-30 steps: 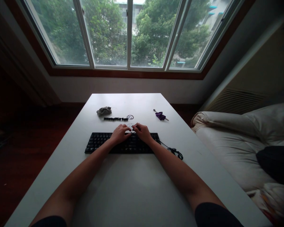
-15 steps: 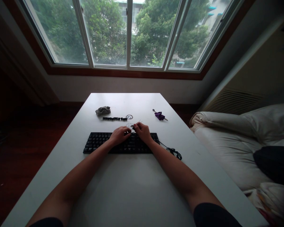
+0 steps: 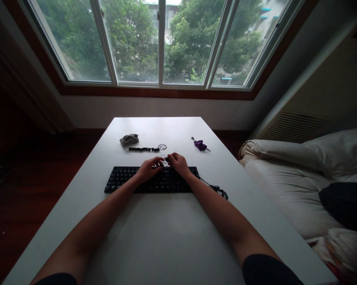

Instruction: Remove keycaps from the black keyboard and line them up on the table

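Observation:
A black keyboard (image 3: 123, 179) lies across the white table, under both my hands. My right hand (image 3: 178, 163) is closed, pinching a small black keycap (image 3: 167, 159) above its back edge. Thin wires (image 3: 175, 151) stick out by those fingertips; what they belong to is partly hidden. Facing it from the left, my left hand (image 3: 149, 168) has its thumb and curled forefinger apart, close to the keycap. Whether it touches the wires is too small to tell. Behind the hands stands a row of loose black keycaps (image 3: 143, 149), with a ring-shaped clear piece (image 3: 162, 147) at its right end.
A crumpled grey cloth (image 3: 129, 139) lies at the back left of the table (image 3: 166, 233). Back right is a purple cloth-like item (image 3: 200, 145) with a thin brush-like stick. The coiled keyboard cable (image 3: 220, 190) rests at right, and a pale sofa (image 3: 273, 174) stands beside the table.
My left thumb and forefinger have spread apart slightly. The clear round piece seen between my hands is less visible now. The keycap stays in my right fingers.

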Motion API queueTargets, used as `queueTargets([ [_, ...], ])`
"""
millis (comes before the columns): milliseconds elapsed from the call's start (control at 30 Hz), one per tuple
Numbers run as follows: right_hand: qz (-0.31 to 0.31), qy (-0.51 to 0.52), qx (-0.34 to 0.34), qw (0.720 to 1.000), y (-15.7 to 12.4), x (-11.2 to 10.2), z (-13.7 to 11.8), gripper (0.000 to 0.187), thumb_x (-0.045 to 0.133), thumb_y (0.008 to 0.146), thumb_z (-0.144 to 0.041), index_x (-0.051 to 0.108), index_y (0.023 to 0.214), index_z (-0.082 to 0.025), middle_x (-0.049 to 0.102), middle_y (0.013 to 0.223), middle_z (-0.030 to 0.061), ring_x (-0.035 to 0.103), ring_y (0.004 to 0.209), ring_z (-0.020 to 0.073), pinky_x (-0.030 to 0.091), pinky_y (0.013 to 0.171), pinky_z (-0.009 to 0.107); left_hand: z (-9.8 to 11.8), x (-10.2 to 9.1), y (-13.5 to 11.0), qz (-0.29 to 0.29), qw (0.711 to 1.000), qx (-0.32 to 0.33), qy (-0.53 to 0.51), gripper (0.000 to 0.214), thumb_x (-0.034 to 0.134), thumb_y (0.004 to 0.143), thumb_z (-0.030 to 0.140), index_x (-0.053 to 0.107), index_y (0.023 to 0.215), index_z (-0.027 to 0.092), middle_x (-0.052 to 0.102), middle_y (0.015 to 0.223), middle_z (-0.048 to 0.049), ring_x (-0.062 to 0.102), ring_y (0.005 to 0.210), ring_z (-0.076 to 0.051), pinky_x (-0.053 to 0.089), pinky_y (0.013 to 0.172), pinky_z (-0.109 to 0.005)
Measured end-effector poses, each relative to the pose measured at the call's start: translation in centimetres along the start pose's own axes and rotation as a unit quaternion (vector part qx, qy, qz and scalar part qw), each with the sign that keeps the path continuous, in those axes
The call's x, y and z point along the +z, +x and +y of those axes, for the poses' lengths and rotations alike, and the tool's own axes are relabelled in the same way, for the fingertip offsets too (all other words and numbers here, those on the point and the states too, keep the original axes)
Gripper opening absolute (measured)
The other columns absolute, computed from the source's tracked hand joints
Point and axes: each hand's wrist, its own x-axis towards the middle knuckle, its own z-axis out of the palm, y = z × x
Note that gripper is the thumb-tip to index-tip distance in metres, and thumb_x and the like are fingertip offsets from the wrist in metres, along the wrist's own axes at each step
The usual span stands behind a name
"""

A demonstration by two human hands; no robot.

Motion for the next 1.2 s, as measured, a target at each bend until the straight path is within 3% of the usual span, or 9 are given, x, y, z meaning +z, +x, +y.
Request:
queueTargets([
  [200, -0.027, 0.025, 0.025, 0.999, 0.7, -0.1, 0.7, 0.044, 0.054, 0.087, -0.062, 0.059, 0.079, -0.019, 0.067, 0.06, 0.0018, 0.062, 0.053, 0.0154, 0.047, 0.054, 0.025, 0.4, 0.0, -0.3, -0.009, 0.996, 0.051, 0.076, 0.027, 0.061, 0.088, 0.022, 0.067, 0.114, 0.025, 0.07, 0.105, -0.0042, 0.065, 0.09, -0.018, 0.052, 0.086, -0.033],
  [500, -0.027, 0.011, 0.014, 0.999, 0.7, 0.0, 0.9, 0.043, 0.053, 0.088, -0.061, 0.061, 0.08, -0.019, 0.067, 0.06, 0.0014, 0.062, 0.054, 0.0152, 0.047, 0.056, 0.025, 0.3, 0.3, -0.3, -0.024, 0.982, 0.079, 0.167, 0.022, 0.06, 0.091, 0.023, 0.066, 0.112, 0.026, 0.069, 0.106, -0.005, 0.062, 0.099, -0.022, 0.05, 0.089, -0.036],
  [733, -0.031, 0.012, 0.016, 0.999, 0.8, 0.0, 0.9, 0.044, 0.054, 0.087, -0.061, 0.062, 0.081, -0.019, 0.067, 0.06, 0.0022, 0.063, 0.054, 0.0162, 0.048, 0.057, 0.026, 0.3, 0.1, -0.1, -0.005, 0.981, 0.127, 0.148, 0.017, 0.06, 0.091, 0.023, 0.067, 0.106, 0.026, 0.061, 0.123, -0.0059, 0.054, 0.115, -0.024, 0.047, 0.099, -0.042],
  [933, -0.04, 0.014, 0.013, 0.999, 0.7, -0.1, 0.6, 0.045, 0.052, 0.088, -0.061, 0.061, 0.08, -0.018, 0.067, 0.06, 0.0026, 0.063, 0.055, 0.0155, 0.048, 0.057, 0.025, 0.3, -0.1, -0.1, -0.001, 0.986, 0.136, 0.095, 0.016, 0.062, 0.091, 0.024, 0.068, 0.105, 0.025, 0.062, 0.114, -0.0066, 0.056, 0.11, -0.022, 0.047, 0.098, -0.043],
  [1200, -0.02, 0.011, 0.015, 1.0, 0.8, 0.2, 1.2, 0.042, 0.053, 0.088, -0.059, 0.061, 0.08, -0.018, 0.068, 0.061, 0.0023, 0.063, 0.055, 0.0151, 0.047, 0.057, 0.024, -0.6, -0.6, 0.4, 0.05, 0.998, 0.037, -0.02, 0.017, 0.061, 0.089, 0.03, 0.066, 0.103, 0.021, 0.067, 0.106, -0.0065, 0.063, 0.096, -0.018, 0.054, 0.083, -0.034],
])
